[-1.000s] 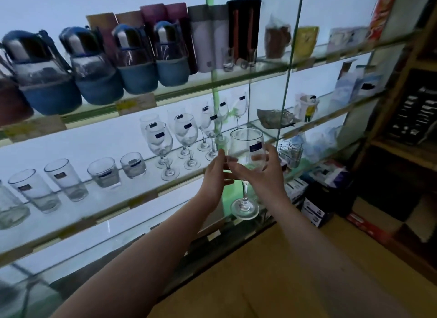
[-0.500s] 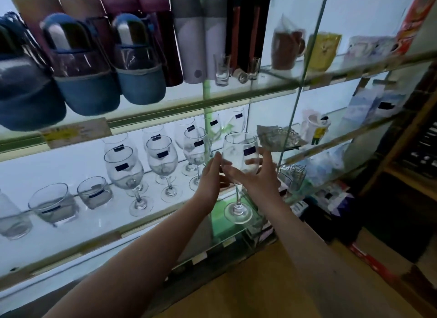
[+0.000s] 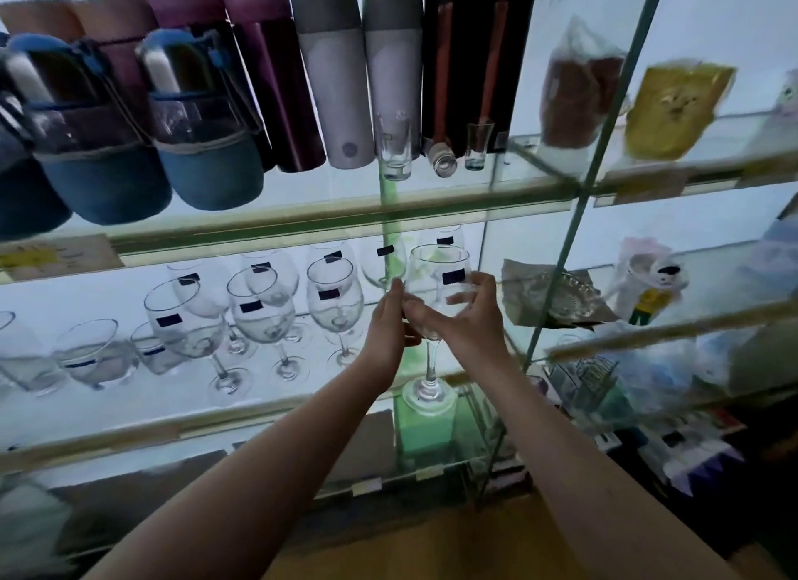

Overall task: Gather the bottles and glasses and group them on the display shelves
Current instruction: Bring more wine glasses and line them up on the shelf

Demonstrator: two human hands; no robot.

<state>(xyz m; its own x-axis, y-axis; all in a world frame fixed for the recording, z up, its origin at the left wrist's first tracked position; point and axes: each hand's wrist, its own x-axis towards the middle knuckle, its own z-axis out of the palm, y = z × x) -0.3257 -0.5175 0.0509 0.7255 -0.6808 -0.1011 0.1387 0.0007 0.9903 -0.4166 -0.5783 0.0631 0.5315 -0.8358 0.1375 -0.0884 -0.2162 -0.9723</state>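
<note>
Presently the left hand (image 3: 386, 333) and right hand (image 3: 464, 320) both grip one wine glass (image 3: 438, 277) by its bowl. It is upright at the middle shelf (image 3: 172, 424) front edge, right of the other wine glasses (image 3: 332, 303).

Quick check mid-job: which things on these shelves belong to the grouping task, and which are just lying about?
Job: wine glass held by left hand and right hand; stemmed glasses and tumblers on the middle shelf; shot glass, blue-sleeved bottles, flasks above.
Lying about: wrapped brown mug, yellow packet, cartoon mug, wrapped glass dish.
</note>
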